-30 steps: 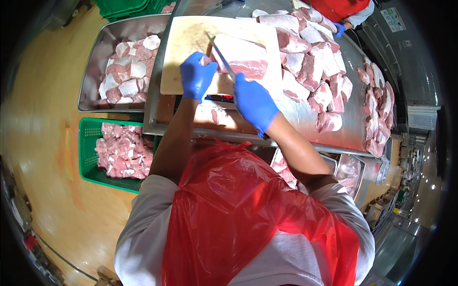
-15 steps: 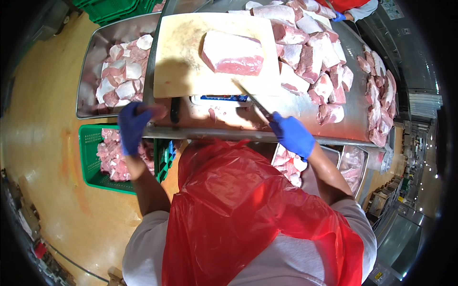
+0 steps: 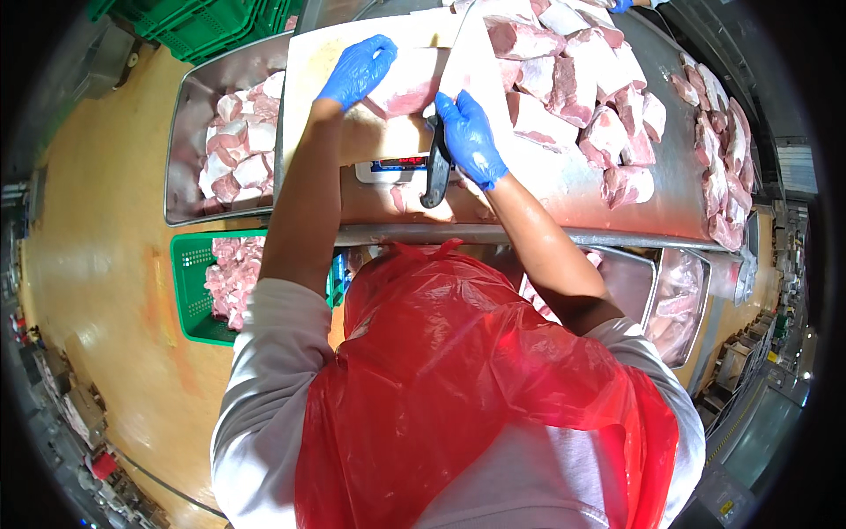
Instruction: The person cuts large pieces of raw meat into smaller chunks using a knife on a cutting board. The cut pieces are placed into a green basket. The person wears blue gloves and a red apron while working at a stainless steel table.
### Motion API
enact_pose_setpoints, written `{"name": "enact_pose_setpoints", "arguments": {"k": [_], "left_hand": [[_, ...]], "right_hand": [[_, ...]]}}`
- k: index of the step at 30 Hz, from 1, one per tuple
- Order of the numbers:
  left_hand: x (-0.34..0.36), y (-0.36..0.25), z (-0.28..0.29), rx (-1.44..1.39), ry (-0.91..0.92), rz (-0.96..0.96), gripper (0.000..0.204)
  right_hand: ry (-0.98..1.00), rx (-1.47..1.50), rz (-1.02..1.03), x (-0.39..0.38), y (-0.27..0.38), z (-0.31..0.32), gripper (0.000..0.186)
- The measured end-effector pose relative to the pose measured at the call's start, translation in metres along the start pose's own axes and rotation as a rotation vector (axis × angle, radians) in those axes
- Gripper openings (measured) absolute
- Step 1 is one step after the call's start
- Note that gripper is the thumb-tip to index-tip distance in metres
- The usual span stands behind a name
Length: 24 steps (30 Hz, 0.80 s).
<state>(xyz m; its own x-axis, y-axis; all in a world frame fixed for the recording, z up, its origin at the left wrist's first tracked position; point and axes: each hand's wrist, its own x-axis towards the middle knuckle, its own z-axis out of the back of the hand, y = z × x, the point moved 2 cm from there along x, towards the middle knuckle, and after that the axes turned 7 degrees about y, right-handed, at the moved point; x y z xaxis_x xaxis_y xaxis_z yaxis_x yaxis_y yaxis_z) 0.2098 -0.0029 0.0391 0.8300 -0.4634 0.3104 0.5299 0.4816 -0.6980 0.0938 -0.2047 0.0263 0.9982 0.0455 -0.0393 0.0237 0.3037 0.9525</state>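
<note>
A slab of raw meat (image 3: pixel 407 95), pale on top and pink along its near side, lies on the cream cutting board (image 3: pixel 308 66). My left hand (image 3: pixel 359 70), in a blue glove, is on the slab's left end with its fingers curved over it. In my right hand (image 3: pixel 473 141), also gloved in blue, is a knife (image 3: pixel 437 167) with a black handle. The handle points toward me, and the long blade slants away past the slab's right end. Whether the blade has entered the meat is hard to tell.
Many meat chunks (image 3: pixel 577 84) are piled on the steel table (image 3: pixel 661 167) to the right. At left stand a steel tub (image 3: pixel 181 189) and a green crate (image 3: pixel 189 309), both holding meat. A scale (image 3: pixel 374 172) sits under the board's near edge. Another gloved hand (image 3: pixel 621 5) shows far right.
My left hand has moved from above the green crate up onto the slab; the small meat piece it held is gone. My right hand has raised the knife to the slab's right end.
</note>
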Motion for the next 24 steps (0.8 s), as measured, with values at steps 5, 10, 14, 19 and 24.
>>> {"name": "enact_pose_setpoints", "arguments": {"k": [5,10,14,19,24], "left_hand": [[-0.086,-0.020,-0.005,0.472,0.057,-0.105,0.013],[-0.145,-0.095,-0.024,-0.083,-0.237,0.172,0.026],[-0.139,-0.111,-0.045,0.032,-0.394,0.143,0.024],[-0.132,-0.094,-0.055,0.120,-0.387,0.238,0.009],[-0.143,-0.088,-0.049,0.083,-0.396,0.220,0.006]], "right_hand": [[-0.132,-0.140,0.094,0.014,0.002,0.060,0.025],[0.121,-0.254,0.006,-0.060,0.032,0.063,0.023],[0.193,-0.784,0.289,-0.085,0.028,0.016,0.023],[0.154,-0.759,0.426,-0.062,0.045,-0.014,0.017],[0.411,-1.058,0.218,-0.090,0.031,0.016,0.021]]}}
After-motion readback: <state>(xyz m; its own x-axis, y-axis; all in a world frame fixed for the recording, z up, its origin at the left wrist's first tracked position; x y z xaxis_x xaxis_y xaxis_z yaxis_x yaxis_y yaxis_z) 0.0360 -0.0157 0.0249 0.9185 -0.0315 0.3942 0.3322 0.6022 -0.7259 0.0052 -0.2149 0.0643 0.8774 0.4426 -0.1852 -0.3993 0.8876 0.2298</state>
